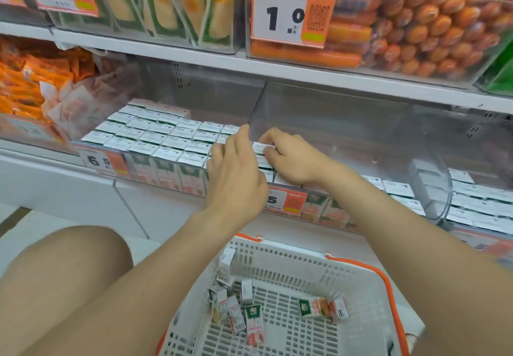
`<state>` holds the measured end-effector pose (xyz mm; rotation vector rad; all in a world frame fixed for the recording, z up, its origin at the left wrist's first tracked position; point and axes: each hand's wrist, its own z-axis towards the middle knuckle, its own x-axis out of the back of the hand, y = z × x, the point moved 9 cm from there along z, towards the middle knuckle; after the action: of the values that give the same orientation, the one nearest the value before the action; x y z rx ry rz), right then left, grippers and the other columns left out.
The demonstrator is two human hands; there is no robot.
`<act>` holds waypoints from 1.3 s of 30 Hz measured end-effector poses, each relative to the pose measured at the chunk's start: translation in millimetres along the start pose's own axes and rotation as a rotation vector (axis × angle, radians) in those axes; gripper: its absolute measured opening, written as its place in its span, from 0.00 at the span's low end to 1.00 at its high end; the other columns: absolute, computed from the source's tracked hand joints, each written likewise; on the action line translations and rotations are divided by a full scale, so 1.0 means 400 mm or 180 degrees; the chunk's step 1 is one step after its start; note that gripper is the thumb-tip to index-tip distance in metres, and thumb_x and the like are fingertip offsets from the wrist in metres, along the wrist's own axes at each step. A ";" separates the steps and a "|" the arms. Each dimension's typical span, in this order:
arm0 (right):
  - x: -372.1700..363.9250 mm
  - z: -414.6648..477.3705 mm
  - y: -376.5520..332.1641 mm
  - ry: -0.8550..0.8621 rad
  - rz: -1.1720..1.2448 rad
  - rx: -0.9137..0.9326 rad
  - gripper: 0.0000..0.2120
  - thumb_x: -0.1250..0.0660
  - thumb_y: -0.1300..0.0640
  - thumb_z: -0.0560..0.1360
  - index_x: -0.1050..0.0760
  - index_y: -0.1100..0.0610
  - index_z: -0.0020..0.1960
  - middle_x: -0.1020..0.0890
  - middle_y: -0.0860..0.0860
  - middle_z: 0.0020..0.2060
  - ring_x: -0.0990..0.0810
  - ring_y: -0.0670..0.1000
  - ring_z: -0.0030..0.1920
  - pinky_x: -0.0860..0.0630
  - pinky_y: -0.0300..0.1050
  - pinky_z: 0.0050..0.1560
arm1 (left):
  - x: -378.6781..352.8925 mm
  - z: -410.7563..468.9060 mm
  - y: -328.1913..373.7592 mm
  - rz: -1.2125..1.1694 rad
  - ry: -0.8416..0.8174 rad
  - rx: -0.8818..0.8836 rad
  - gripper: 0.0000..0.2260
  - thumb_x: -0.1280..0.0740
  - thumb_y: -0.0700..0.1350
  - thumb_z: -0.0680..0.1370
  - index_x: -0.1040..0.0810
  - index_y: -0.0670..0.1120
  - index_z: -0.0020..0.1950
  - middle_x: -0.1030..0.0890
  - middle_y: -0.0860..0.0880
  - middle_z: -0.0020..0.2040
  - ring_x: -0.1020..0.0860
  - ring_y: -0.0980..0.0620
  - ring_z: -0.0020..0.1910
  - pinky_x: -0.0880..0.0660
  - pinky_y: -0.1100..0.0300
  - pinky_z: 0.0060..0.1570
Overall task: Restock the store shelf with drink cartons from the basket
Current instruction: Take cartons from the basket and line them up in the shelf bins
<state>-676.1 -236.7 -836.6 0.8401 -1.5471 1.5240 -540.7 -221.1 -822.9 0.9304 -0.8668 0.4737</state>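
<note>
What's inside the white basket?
Small green-and-white drink cartons lie loose on the bottom of the white plastic basket with orange handles. The person's arms cover its corners, so more could hide there.

The only camera sat on my head, facing forward and tilted down. It was close to the shelf (pixel 36 158), whose front edge ran across the middle of the wide, bowed view. My left hand (pixel 236 172) and right hand (pixel 291 161) reached out at centre; the basket (pixel 291 247) lay right below the lens, beside my knee (pixel 69 272). An upper shelf (pixel 305 75) crossed the top.
</note>
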 end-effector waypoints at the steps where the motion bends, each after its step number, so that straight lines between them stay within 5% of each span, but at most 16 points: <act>1: -0.006 -0.002 0.005 -0.0105 -0.0049 -0.0007 0.13 0.44 0.55 0.84 0.31 0.55 0.67 0.19 0.52 0.43 0.22 0.58 0.50 0.27 0.52 0.48 | 0.002 -0.003 0.000 0.0051 0.0090 -0.0040 0.35 0.35 0.40 0.77 0.44 0.43 0.83 0.33 0.43 0.75 0.35 0.39 0.67 0.34 0.45 0.63; 4: -0.007 -0.015 0.015 -0.0082 -0.0139 -0.0005 0.16 0.45 0.53 0.85 0.31 0.54 0.71 0.18 0.53 0.47 0.22 0.59 0.55 0.26 0.53 0.53 | 0.024 -0.024 0.013 0.0035 0.0571 -0.0200 0.30 0.32 0.41 0.74 0.34 0.44 0.75 0.31 0.43 0.68 0.34 0.41 0.60 0.34 0.49 0.55; 7: 0.037 -0.061 -0.019 0.0625 -0.0473 0.0181 0.18 0.44 0.54 0.83 0.28 0.55 0.71 0.19 0.58 0.60 0.22 0.61 0.61 0.23 0.57 0.59 | 0.072 -0.077 0.033 -0.0311 0.1165 -0.0400 0.16 0.32 0.41 0.72 0.30 0.46 0.57 0.29 0.47 0.56 0.34 0.46 0.52 0.35 0.52 0.49; 10: 0.088 -0.198 -0.090 0.1310 -0.0395 0.0499 0.16 0.45 0.55 0.75 0.21 0.55 0.55 0.17 0.54 0.48 0.19 0.60 0.48 0.22 0.55 0.48 | 0.030 -0.134 0.018 -0.0726 0.0660 -0.0103 0.09 0.31 0.48 0.74 0.31 0.50 0.42 0.26 0.55 0.38 0.28 0.51 0.40 0.31 0.52 0.36; 12: 0.066 -0.290 -0.124 0.1019 -0.0469 0.0551 0.17 0.49 0.51 0.72 0.23 0.54 0.47 0.18 0.52 0.40 0.20 0.59 0.41 0.22 0.53 0.41 | -0.065 -0.174 -0.001 -0.0259 -0.0180 0.0048 0.11 0.32 0.55 0.75 0.30 0.52 0.39 0.24 0.54 0.34 0.24 0.51 0.36 0.27 0.55 0.34; 17: -0.165 -0.420 -0.012 -0.0982 -0.1134 0.0097 0.11 0.44 0.54 0.79 0.22 0.53 0.48 0.21 0.53 0.41 0.21 0.58 0.42 0.20 0.53 0.40 | -0.346 -0.308 -0.069 0.0930 -0.2339 -0.0488 0.07 0.35 0.50 0.79 0.21 0.50 0.53 0.19 0.46 0.52 0.19 0.43 0.50 0.23 0.53 0.44; 21: -0.311 -0.497 0.138 -0.1734 -0.1390 -0.0354 0.13 0.41 0.62 0.80 0.34 0.56 0.37 0.31 0.54 0.34 0.30 0.56 0.33 0.36 0.45 0.31 | -0.505 -0.407 -0.137 0.1456 -0.3236 -0.1050 0.10 0.36 0.43 0.82 0.22 0.48 0.62 0.20 0.46 0.59 0.19 0.43 0.56 0.19 0.47 0.53; 26: -0.428 -0.527 0.304 -0.1785 -0.1224 -0.0987 0.14 0.41 0.68 0.78 0.37 0.56 0.37 0.30 0.54 0.35 0.30 0.53 0.34 0.33 0.46 0.33 | -0.640 -0.471 -0.220 0.1739 -0.3583 -0.1192 0.14 0.38 0.32 0.79 0.21 0.44 0.61 0.22 0.44 0.59 0.19 0.41 0.54 0.21 0.50 0.48; 30: -0.512 -0.544 0.419 -0.1741 -0.1235 -0.1261 0.06 0.38 0.65 0.80 0.25 0.58 0.53 0.22 0.56 0.49 0.25 0.56 0.45 0.26 0.49 0.46 | -0.731 -0.490 -0.272 0.1663 -0.3497 -0.1169 0.11 0.35 0.39 0.81 0.23 0.47 0.63 0.24 0.45 0.61 0.23 0.42 0.61 0.24 0.44 0.60; 39: -0.634 -0.596 0.614 -0.1902 -0.1774 -0.1246 0.21 0.33 0.65 0.78 0.29 0.55 0.70 0.22 0.56 0.62 0.21 0.59 0.62 0.22 0.55 0.60 | -0.888 -0.601 -0.337 0.1999 -0.3426 -0.1210 0.27 0.32 0.46 0.84 0.38 0.40 0.79 0.35 0.38 0.76 0.36 0.38 0.77 0.33 0.45 0.72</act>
<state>-753.5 -3.2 -1184.4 1.4168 -1.7355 0.5631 -550.6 -88.4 -1252.3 0.4917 -2.1784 0.2876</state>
